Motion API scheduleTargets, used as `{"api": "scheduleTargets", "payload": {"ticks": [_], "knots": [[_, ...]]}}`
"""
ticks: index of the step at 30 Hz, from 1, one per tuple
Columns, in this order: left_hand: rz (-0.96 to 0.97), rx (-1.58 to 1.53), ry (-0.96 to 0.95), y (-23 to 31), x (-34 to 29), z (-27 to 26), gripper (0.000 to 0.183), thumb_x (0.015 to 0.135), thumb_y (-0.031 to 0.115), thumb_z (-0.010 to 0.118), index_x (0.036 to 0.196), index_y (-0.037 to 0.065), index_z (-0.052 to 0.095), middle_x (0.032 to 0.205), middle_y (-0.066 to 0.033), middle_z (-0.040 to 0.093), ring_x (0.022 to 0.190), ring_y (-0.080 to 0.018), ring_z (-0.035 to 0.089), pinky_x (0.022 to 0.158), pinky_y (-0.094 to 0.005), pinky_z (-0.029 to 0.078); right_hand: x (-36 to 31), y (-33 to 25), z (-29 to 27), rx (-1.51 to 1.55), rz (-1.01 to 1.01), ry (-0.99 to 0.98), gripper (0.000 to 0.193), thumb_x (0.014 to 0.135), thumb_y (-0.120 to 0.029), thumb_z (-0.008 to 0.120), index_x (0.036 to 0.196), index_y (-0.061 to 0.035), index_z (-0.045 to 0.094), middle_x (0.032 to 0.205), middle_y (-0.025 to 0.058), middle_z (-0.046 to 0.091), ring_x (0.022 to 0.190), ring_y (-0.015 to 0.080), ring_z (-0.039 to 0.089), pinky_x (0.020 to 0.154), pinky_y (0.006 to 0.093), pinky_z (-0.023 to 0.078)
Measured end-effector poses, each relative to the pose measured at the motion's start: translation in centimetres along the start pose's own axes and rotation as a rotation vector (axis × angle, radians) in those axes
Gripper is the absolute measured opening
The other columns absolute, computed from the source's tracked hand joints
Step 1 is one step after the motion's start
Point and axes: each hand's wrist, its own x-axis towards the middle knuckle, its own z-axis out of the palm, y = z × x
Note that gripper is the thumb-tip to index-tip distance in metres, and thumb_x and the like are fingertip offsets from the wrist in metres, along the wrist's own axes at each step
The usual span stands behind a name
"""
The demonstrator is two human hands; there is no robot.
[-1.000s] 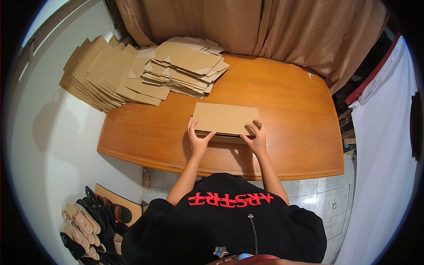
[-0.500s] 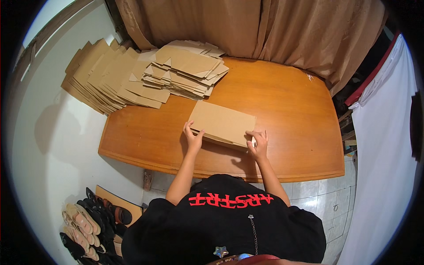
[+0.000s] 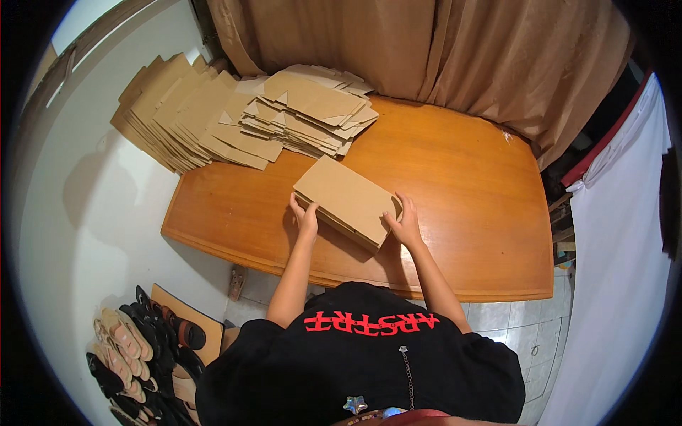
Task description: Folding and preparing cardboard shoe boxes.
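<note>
A brown cardboard box (image 3: pixel 346 193) lies at a slant on the wooden table, its flat top facing up and its near side showing. My left hand (image 3: pixel 305 220) grips its left near corner, thumb along the front edge and fingers around the end. At the right end, my right hand (image 3: pixel 404 223) has its thumb by the top edge and its fingers around the far corner. The box sits between both hands. Its underside and far side are hidden.
Flattened cardboard boxes form a leaning row (image 3: pixel 186 106) and a stack (image 3: pixel 312 106) at the table's back left. A brown curtain (image 3: pixel 355 42) hangs behind the table (image 3: pixel 469 206). White cloth (image 3: pixel 618 227) hangs at right. Several shoes (image 3: pixel 135 348) stand on the lower left.
The box has turned clockwise, its right end coming nearer to me, and more of its near side shows. Both hands have moved with it, and the right hand has shifted left.
</note>
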Motion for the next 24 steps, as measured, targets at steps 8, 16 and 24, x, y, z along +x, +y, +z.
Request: {"api": "scheduleTargets", "payload": {"ticks": [8,16,24], "knots": [[-0.106,0.101,-0.115,-3.2,-2.3,-0.6,0.098,0.075,0.040,0.068,0.142,0.004,0.006,0.143,-0.0243,0.016,0.131,-0.0344,0.023,0.106,-0.0405,0.024,-0.3,-0.7,0.5,-0.103,-0.014,-0.070,0.059,0.071,-0.028,0.067,0.119,-0.0020,0.046,0.118,0.0202,0.045,0.110,0.0373,0.040,0.096,0.0441,0.033],[-0.081,0.110,-0.193,-4.8,-1.9,0.3,0.079,0.088,0.019,0.053,0.143,0.008,-0.002,0.144,-0.0154,0.021,0.130,-0.0244,0.027,0.105,-0.0343,0.024,-0.7,-0.5,0.7,-0.142,0.009,-0.101,0.066,0.068,-0.033,0.069,0.121,-0.0012,0.045,0.117,0.0199,0.046,0.108,0.0368,0.040,0.094,0.0437,0.033],[0.003,0.177,-0.185,-5.3,-1.6,-0.7,0.070,0.091,0.024,0.047,0.142,0.003,0.003,0.144,-0.0196,0.023,0.131,-0.0301,0.026,0.106,-0.0349,0.022,-0.8,0.1,1.3,-0.018,0.099,-0.241,0.060,0.069,-0.034,0.068,0.115,0.0003,0.054,0.112,0.0215,0.051,0.103,0.0350,0.047,0.090,0.0411,0.038]]}}
